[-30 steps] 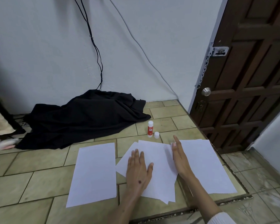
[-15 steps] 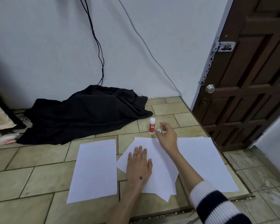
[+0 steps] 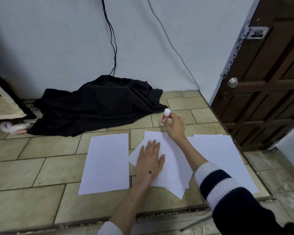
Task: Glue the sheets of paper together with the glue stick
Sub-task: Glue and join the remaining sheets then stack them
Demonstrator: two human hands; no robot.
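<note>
Three lots of white paper lie on the tiled floor: a single sheet [image 3: 107, 163] on the left, a fanned stack [image 3: 174, 168] in the middle, and another sheet [image 3: 222, 158] on the right. My left hand [image 3: 149, 160] presses flat on the middle stack. Beyond the papers, a red glue stick [image 3: 166, 114] with a white top stands on the tiles. My right hand [image 3: 174, 127] reaches over the stack and holds the glue stick between thumb and curled fingers. No loose white cap shows beside the stick.
A black cloth [image 3: 95, 106] is heaped against the wall behind the papers, under hanging cables [image 3: 112, 39]. A brown door [image 3: 268, 78] stands at the right. The tiled platform ends in a step edge [image 3: 176, 212] near me. A bag [image 3: 2, 102] sits at far left.
My right hand left the stack, reached forward to the small white cap, then took hold of the glue stick. The loose cap is gone from beside the stick. My left hand stayed put.
</note>
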